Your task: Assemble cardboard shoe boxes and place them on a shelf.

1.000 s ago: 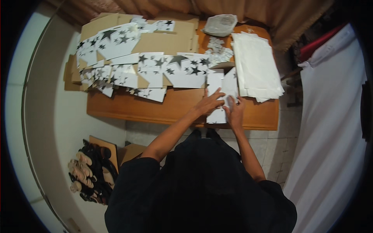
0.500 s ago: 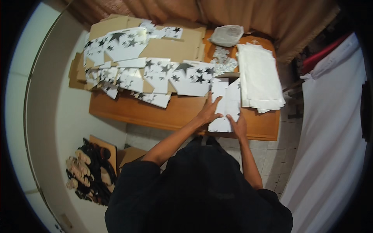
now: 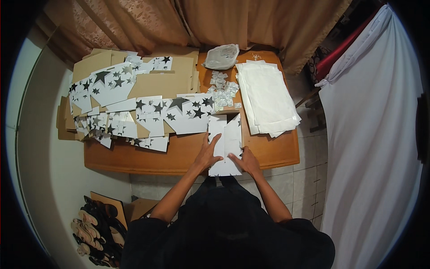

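Wooden table [image 3: 121, 158]: left hand [image 3: 207, 153] and right hand [image 3: 248, 162] grip white box [image 3: 231, 138] at front edge from opposite sides, thumbs on top, presumably to steady it

Free rm: table [image 3: 121, 157] front strip, L of left hand [image 3: 208, 154]; slim gap betw. star-print carton [image 3: 231, 134] & white sheet stack [image 3: 268, 98]. Blocked: cardboard blanks [image 3: 156, 85] L/rear, sm. packets [image 3: 226, 94] behind carton, plastic bag [image 3: 221, 57] at back.
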{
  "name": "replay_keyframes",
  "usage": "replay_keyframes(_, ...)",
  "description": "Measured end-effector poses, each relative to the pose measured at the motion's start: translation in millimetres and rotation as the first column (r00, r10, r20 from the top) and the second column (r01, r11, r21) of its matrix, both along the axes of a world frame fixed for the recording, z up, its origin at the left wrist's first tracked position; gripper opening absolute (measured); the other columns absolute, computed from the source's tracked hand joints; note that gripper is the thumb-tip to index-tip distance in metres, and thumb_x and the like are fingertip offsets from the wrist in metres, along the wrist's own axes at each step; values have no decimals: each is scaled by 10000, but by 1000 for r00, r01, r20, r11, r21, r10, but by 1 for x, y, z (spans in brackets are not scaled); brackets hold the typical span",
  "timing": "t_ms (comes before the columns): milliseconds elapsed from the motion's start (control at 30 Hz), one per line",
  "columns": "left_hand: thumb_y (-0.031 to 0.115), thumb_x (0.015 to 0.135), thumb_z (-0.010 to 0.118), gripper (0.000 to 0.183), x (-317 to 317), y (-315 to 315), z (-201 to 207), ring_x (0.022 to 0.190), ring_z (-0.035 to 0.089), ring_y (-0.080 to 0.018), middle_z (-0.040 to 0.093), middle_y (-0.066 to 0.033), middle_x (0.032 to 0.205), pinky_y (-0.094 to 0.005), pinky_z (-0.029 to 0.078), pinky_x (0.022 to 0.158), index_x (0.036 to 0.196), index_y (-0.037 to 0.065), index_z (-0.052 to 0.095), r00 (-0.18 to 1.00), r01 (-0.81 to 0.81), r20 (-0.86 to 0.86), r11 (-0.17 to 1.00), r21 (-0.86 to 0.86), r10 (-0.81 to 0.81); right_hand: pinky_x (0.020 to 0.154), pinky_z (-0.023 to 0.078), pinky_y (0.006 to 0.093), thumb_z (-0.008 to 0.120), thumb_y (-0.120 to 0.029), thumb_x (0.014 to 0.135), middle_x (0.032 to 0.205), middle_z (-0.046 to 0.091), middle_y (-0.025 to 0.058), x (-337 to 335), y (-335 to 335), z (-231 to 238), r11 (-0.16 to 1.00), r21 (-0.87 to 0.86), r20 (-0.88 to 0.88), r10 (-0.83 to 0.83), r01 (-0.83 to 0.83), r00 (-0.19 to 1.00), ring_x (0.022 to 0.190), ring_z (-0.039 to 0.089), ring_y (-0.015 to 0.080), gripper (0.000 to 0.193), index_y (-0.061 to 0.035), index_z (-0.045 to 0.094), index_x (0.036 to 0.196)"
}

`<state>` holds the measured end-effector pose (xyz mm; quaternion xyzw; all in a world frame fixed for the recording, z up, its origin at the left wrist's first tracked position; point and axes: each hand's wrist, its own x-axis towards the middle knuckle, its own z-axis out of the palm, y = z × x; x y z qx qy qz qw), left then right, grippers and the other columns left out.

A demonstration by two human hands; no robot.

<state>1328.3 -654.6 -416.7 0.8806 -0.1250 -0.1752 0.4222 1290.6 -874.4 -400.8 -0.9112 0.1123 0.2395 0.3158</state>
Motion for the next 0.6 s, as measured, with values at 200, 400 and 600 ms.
replay_keyframes(200, 189, 599, 950, 1055, 6, 5, -6, 1439, 248, -543, 109, -363, 1585, -544, 346, 1159, 1500, 248, 406, 998, 33, 57, 996, 87, -39, 1032, 436, 502, 723, -350, 889, 1301, 551, 303, 80, -3, 21, 994, -68, 647, 107, -82, 755, 1213, 516, 473, 725, 52, 421, 1411)
replay_keyframes(400, 372, 735, 862, 797, 24, -4, 10, 1414, 315, -506, 223, -321, 1586, -605, 336, 1108, 1414, 173, 496, 981, 115, 107, 933, 341, -160, 1051, 422, 472, 686, -116, 890, 1310, 600, 173, 155, 9, 22, 930, -150, 785, 319, -336, 532, 1237, 529, 370, 464, -44, 572, 1334)
replay_keyframes(600, 360, 847, 773, 637, 48, -16, -12, 1040, 511, -422, 527, -241, 1164, -517, 457, 926, 1267, -34, 499, 924, -207, 344, 975, 81, 167, 980, 451, 456, 648, -55, 859, 1230, 632, 114, 155, 5, 3, 888, -134, 780, 369, -441, 506, 1164, 577, 303, 342, -84, 681, 1198)
